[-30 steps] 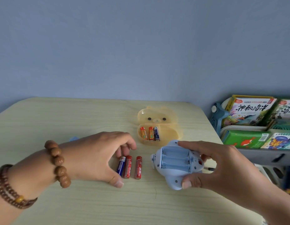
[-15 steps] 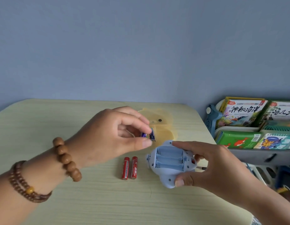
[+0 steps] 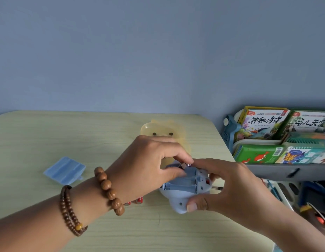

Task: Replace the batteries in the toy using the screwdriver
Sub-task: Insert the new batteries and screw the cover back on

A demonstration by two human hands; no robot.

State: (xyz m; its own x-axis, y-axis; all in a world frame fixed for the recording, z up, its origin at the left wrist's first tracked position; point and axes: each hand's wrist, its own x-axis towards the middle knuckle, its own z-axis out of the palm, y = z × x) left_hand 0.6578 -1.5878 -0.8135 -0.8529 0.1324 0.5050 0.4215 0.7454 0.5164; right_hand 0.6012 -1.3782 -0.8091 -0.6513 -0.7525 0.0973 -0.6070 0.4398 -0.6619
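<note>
So this is the loading step: the toy [image 3: 183,195] is belly-up near the right side of the table [image 3: 49,139], battery bay open, and the two near slots look bare. The right hand [image 3: 236,186] grips the toy, thumb on the near edge and the rest curled round the far side; can't tell if it's resting on the table or held just off it. The left hand [image 3: 149,166] has its fingers [image 3: 178,155] pinched narrow on a battery [image 3: 188,164], right at the far slot, with only the tip of it showing. I'd say it's not seated yet. Next it probably needs the ends lined up the right way round and a push down against the spring. Two red batteries [image 3: 138,200] peek out from under the left wrist, beside the toy. The blue cover [image 3: 64,170] lies well off to the left, and a bit of the screwdriver [image 3: 217,188] shows just past the toy under the right hand, so the cover and screw come later. The yellow case [image 3: 163,131] sits open behind the hands.
</note>
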